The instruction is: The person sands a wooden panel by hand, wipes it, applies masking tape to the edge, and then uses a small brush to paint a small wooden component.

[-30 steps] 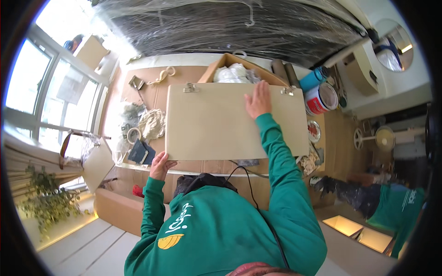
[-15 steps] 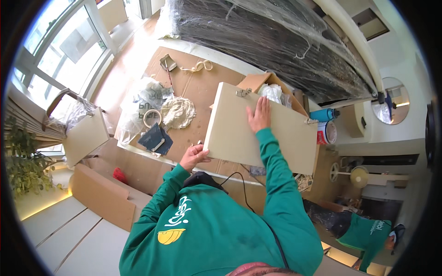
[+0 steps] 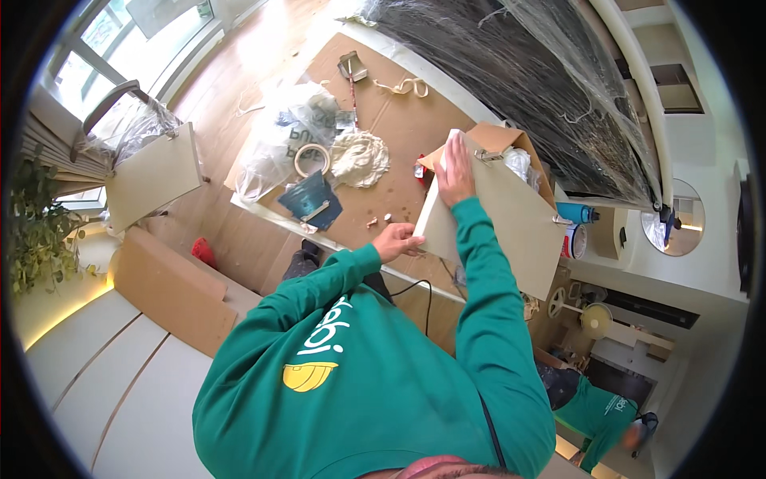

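Note:
A cream cabinet door [image 3: 511, 227] with metal hinges along its far edge lies tilted before me. My left hand [image 3: 396, 242] pinches its near left corner between thumb and fingers. My right hand [image 3: 456, 172] rests flat on the door's left end, fingers stretched toward the far corner. Left of the door, on a brown cardboard sheet [image 3: 399, 120], are a crumpled off-white cloth [image 3: 361, 160], a roll of tape [image 3: 302, 165] and a dark blue tray [image 3: 297, 199] with a scraper-like tool across it. A small red object [image 3: 420, 172] shows beside the door's far left corner.
Beyond the door stand a cardboard box [image 3: 492, 137], a blue bottle [image 3: 576, 213] and a paint can [image 3: 576, 242]. A clear plastic bag [image 3: 279, 132] lies further left. Another cream panel [image 3: 152, 176] leans at left. A person in green [image 3: 594, 407] works at lower right.
My right hand has slid left from the door's middle face to its left end. The door sits lower and tilts differently, and my left hand stays at its corner. My view has shifted.

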The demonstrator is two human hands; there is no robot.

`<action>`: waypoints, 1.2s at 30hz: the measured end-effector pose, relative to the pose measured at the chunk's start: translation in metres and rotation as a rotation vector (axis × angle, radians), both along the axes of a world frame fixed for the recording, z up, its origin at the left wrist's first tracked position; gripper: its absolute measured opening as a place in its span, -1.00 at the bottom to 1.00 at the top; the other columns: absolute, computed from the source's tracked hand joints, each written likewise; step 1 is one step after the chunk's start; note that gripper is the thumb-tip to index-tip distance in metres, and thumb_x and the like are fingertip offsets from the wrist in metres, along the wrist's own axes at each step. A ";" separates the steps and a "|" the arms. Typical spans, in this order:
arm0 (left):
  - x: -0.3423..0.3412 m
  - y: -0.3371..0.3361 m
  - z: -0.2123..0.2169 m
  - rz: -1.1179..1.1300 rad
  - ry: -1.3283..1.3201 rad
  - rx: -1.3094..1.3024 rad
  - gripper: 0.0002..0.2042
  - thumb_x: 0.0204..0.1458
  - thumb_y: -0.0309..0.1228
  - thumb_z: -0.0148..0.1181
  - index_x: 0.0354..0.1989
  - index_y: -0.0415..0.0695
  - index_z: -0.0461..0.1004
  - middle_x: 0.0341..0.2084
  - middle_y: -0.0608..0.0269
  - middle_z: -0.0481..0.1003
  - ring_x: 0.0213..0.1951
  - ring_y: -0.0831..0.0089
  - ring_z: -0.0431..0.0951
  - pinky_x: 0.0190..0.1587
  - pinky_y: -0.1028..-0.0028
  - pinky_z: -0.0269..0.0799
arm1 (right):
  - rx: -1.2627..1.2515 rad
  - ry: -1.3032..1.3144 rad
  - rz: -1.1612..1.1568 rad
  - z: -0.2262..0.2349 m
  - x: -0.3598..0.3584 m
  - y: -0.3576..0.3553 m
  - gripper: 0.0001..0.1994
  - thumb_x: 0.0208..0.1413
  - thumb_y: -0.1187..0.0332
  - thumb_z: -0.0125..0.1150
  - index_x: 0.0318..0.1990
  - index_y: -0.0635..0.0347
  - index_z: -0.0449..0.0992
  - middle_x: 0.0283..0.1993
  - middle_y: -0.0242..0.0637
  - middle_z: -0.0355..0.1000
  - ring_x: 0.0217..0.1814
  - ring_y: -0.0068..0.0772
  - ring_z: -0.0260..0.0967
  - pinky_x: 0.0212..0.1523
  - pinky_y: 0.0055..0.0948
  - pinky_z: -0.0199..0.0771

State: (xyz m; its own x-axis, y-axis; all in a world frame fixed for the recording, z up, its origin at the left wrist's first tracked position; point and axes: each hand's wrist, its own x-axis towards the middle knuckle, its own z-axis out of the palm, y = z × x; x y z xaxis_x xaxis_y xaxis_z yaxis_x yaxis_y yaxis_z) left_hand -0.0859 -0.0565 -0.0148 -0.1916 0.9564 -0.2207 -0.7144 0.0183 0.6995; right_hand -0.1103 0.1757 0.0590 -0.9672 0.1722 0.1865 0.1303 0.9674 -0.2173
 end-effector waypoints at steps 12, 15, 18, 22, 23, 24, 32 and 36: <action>-0.025 -0.007 0.013 -0.178 -0.293 -0.059 -0.14 0.20 0.36 -0.28 0.24 -0.28 0.34 0.06 -0.03 0.53 0.07 0.15 0.56 0.21 0.17 0.40 | -0.656 -0.466 -0.297 0.008 0.278 -0.220 -0.61 0.27 0.31 0.15 0.19 0.28 0.45 -0.03 -0.06 0.60 0.02 -0.21 0.57 0.05 -0.36 0.53; -0.032 -0.015 -0.004 -0.120 -0.141 -0.204 -0.21 0.24 0.29 -0.18 0.21 -0.29 0.36 0.06 -0.03 0.53 0.08 0.17 0.55 0.19 0.21 0.42 | -0.982 -0.012 -0.846 -0.045 0.330 -0.226 -0.63 0.31 0.27 0.14 0.16 0.29 0.46 -0.07 -0.19 0.61 -0.04 -0.42 0.54 -0.07 -0.41 0.53; -0.052 -0.037 -0.040 -0.014 0.047 -0.316 -0.38 0.28 0.10 -0.04 0.20 -0.27 0.37 0.05 -0.01 0.55 0.08 0.19 0.57 0.15 0.26 0.45 | -1.209 0.370 -1.298 -0.114 0.406 -0.232 -0.71 0.31 0.27 0.17 0.08 0.21 0.52 -0.11 -0.34 0.59 -0.12 -0.56 0.49 -0.17 -0.50 0.50; -0.056 -0.062 -0.069 0.066 0.167 -0.463 -0.51 0.27 -0.05 0.08 0.16 -0.21 0.41 0.01 0.00 0.58 0.01 0.24 0.62 0.01 0.35 0.52 | -1.293 0.587 -1.755 -0.227 0.530 -0.325 -0.72 0.25 0.18 0.23 -0.07 0.21 0.56 -0.21 -0.40 0.54 -0.20 -0.59 0.46 -0.28 -0.55 0.44; -0.062 -0.074 -0.066 0.107 0.154 -0.470 -0.53 0.27 -0.07 0.10 0.15 -0.20 0.42 0.00 0.01 0.59 -0.01 0.26 0.63 -0.03 0.37 0.54 | -1.206 0.537 -1.702 -0.269 0.572 -0.350 -0.71 0.23 0.16 0.25 -0.14 0.23 0.57 -0.26 -0.41 0.53 -0.23 -0.58 0.45 -0.32 -0.54 0.43; -0.076 -0.094 -0.063 0.187 0.180 -0.496 -0.55 0.26 -0.08 0.11 0.14 -0.19 0.42 -0.01 0.03 0.59 -0.03 0.28 0.63 -0.06 0.39 0.55 | -1.348 0.445 -1.662 -0.301 0.577 -0.368 -0.72 0.23 0.17 0.20 -0.27 0.25 0.59 -0.38 -0.39 0.51 -0.36 -0.52 0.44 -0.40 -0.45 0.42; -0.114 -0.146 -0.048 0.413 0.554 -0.533 -0.63 0.23 -0.16 0.21 0.04 -0.18 0.48 -0.16 0.09 0.64 -0.24 0.41 0.65 -0.29 0.50 0.55 | -1.433 -0.496 -1.638 -0.347 0.630 -0.536 -0.69 0.26 0.10 0.13 -0.16 0.18 0.55 -0.35 -0.26 0.52 -0.42 -0.21 0.45 -0.50 -0.21 0.42; -0.194 -0.173 -0.083 0.491 0.989 -0.631 -0.60 0.21 -0.09 0.20 -0.05 -0.23 0.55 -0.24 0.10 0.66 -0.24 0.36 0.65 -0.23 0.43 0.52 | -1.580 -0.294 -1.802 -0.297 0.589 -0.516 -0.72 0.25 0.12 0.16 -0.17 0.16 0.55 -0.36 -0.26 0.52 -0.47 -0.24 0.43 -0.53 -0.23 0.40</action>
State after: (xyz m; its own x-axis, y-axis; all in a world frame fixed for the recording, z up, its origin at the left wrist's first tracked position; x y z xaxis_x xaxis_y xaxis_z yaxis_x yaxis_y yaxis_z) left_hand -0.2800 -0.2299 -0.0977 -0.8370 0.5199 -0.1708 0.0791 0.4238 0.9023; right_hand 0.4786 -0.3400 -0.2383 0.2525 0.3315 -0.9090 0.4467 -0.8733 -0.1944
